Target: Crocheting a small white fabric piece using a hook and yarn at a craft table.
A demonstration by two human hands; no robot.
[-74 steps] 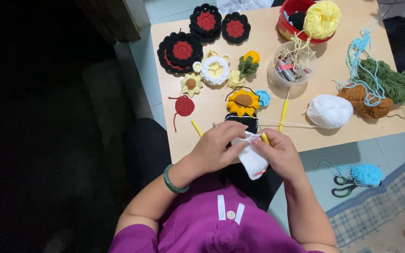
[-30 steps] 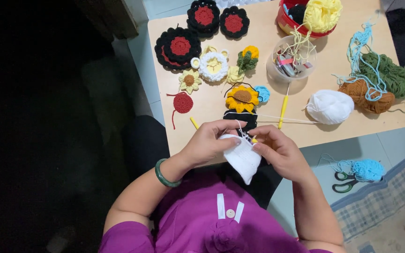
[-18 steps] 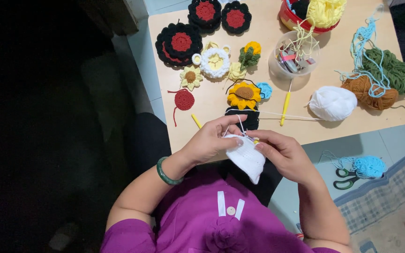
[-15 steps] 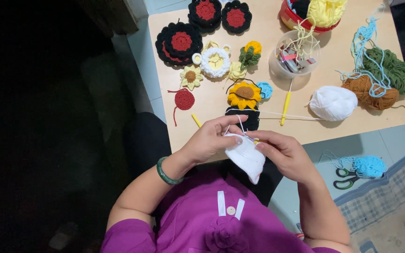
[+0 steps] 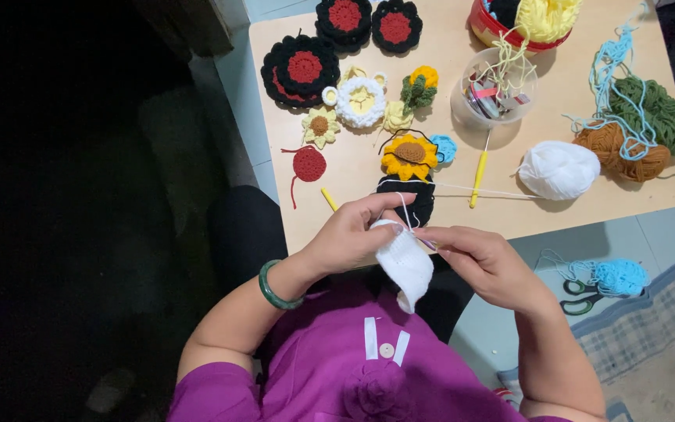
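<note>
Both hands were closed in pinches: the left hand [image 5: 351, 234] gripped the small white crocheted piece [image 5: 405, 263] at the tabletop's [image 5: 353, 168] near edge, the right hand [image 5: 484, 264] a thin hook at its top. The piece looked only partly worked, its strand running to the white yarn ball [image 5: 558, 169]. Finished crocheted flowers [image 5: 409, 154] lay beyond.

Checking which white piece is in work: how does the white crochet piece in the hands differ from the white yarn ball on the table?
The white crochet piece is a flat, worked fabric hanging between the left hand and right hand; the white yarn ball is a rounded, loose mass. The piece is off the table; the ball rests on it, untouched. Both are white, and a white strand runs from the ball towards the hands.
</note>
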